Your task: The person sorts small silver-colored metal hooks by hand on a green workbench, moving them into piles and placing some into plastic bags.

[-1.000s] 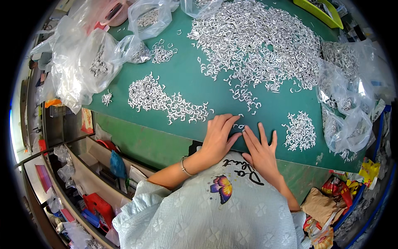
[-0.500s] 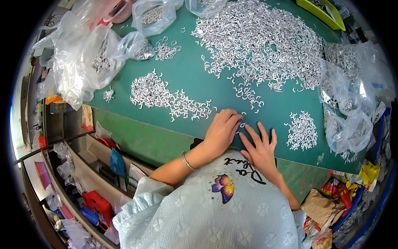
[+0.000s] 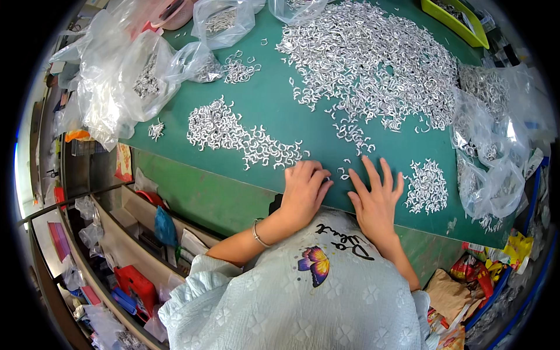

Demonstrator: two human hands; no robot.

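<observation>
My left hand (image 3: 303, 191) rests at the table's near edge, its fingers bent and held close together. A bit of a small silver metal piece (image 3: 327, 179) shows between its index finger and thumb. My right hand (image 3: 378, 201) lies to the right with fingers spread over the table, holding nothing visible. Just left of its fingertips are a few loose silver pieces (image 3: 344, 174), some curved and one looped. Left of my left hand is a spread of small crescent-shaped silver pieces (image 3: 256, 146). A smaller heap of silver pieces (image 3: 427, 186) sits right of my right hand.
A large mound of silver pieces (image 3: 373, 64) covers the far part of the green table (image 3: 175, 149). Clear plastic bags with metal parts stand at left (image 3: 146, 76) and right (image 3: 487, 175). A yellow-green tray (image 3: 458, 20) sits at the far right; an open drawer (image 3: 140, 233) is lower left.
My hands have moved apart: the left has shifted left and slightly nearer, the right to the right. The looped piece that was between them now lies free beside the right fingertips.
</observation>
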